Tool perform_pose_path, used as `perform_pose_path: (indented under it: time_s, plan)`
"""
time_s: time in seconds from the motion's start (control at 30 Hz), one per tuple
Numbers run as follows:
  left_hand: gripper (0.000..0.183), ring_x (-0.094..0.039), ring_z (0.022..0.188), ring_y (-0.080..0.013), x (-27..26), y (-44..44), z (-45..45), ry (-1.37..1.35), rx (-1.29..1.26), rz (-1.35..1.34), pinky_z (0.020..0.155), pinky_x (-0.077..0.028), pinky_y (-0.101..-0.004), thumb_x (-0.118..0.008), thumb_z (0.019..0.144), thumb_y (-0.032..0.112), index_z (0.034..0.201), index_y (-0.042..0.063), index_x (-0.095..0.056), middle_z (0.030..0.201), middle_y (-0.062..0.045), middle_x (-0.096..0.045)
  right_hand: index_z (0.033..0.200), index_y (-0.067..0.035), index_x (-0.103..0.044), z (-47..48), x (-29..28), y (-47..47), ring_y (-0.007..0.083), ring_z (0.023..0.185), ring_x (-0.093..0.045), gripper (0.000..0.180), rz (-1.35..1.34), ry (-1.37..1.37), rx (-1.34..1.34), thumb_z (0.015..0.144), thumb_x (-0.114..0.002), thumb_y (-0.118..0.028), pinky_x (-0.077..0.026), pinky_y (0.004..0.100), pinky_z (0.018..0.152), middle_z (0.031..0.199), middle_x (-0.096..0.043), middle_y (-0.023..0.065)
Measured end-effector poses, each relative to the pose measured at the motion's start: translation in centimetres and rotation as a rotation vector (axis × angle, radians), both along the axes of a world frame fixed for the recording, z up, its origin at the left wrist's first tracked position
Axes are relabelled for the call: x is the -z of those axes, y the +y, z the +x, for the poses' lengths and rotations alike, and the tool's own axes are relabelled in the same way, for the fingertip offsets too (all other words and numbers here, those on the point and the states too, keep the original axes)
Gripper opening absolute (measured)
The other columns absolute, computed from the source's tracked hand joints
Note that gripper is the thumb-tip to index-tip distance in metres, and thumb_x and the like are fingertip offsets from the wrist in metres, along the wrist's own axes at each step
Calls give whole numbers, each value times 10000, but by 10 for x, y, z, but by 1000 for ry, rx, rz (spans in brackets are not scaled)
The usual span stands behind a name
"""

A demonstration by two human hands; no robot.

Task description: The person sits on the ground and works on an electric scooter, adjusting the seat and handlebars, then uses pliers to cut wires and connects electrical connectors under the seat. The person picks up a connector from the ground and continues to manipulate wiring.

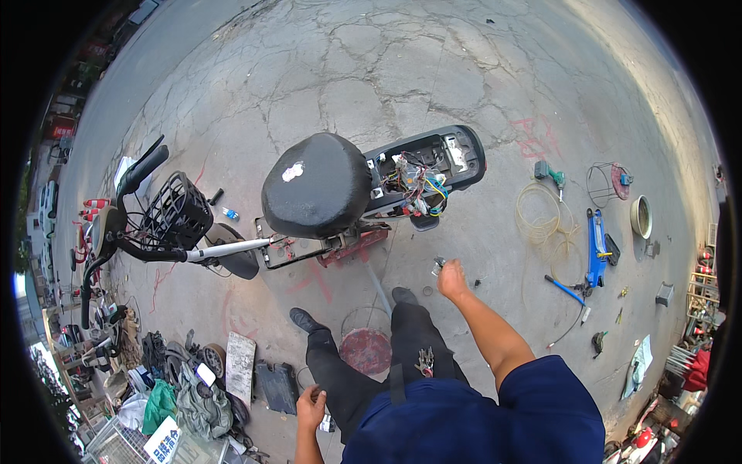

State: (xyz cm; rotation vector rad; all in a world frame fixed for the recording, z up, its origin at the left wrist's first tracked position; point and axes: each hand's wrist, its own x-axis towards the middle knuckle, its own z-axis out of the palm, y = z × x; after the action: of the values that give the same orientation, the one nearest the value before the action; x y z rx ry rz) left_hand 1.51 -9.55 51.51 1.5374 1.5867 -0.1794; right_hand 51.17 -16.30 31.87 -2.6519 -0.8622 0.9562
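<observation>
An electric scooter stands in front of me, its black seat (317,185) at the middle and its handlebar and black basket (177,216) at the left. Behind the seat, the open rear body (464,152) shows a tangle of coloured wires (418,180). My right hand (452,279) is closed on a small metallic or clear item (438,265), too small to name, below the scooter's rear. Near my left thigh, my left hand (311,407) hangs with its fingers curled, and whether it holds anything cannot be seen. Between my legs is a round red stool (365,351).
On the ground at the right lie a green power drill (550,174), coiled clear hose (530,219), a blue floor jack (596,249) and a metal wheel rim (641,217). At the lower left are a black plastic panel (277,386), a pale board (240,365) and piled bags (203,406).
</observation>
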Motion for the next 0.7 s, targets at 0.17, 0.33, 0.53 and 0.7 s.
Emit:
perform_pose_path:
  time_s: [0.17, 0.33, 0.53, 0.7]
  plan:
    - [381, -725, 917, -297, 95, 121, 14, -27, 222, 25, 838, -571, -386, -680, 905, 125, 1247, -33, -623, 1033, -213, -723, 1052, 90, -575, -7, 91, -4, 481, 1031, -594, 288, 53, -75, 235, 841, -666, -84, -501, 532, 916, 1131, -539, 320]
    - [504, -538, 1206, -429, 241, 254, 41, 19, 517, 467, 1011, -453, -450, -652, 926, 184, 1352, -42, -506, 1312, -267, -540, 1010, 62, -576, -8, 230, -7, 499, 1004, -574, 261, 99, -165, 421, 879, -671, -143, -482, 548, 892, 1063, -561, 317]
    - [387, -595, 1092, -368, 329, 294, 65, -22, 564, 663, 980, -458, -422, -603, 967, 160, 1306, -20, -555, 1173, -221, -602, 1043, 62, -593, -12, 397, -27, 496, 1054, -576, 306, 161, -106, 557, 894, -677, -192, -486, 536, 915, 1140, -553, 319]
    - [313, -607, 1027, -288, 350, 293, 55, -135, 573, 778, 948, -464, -373, -575, 977, 103, 1259, -33, -572, 1099, -170, -614, 998, 58, -642, -39, 502, -52, 486, 1053, -604, 286, 127, -132, 606, 866, -688, -192, -504, 526, 902, 1110, -608, 321]
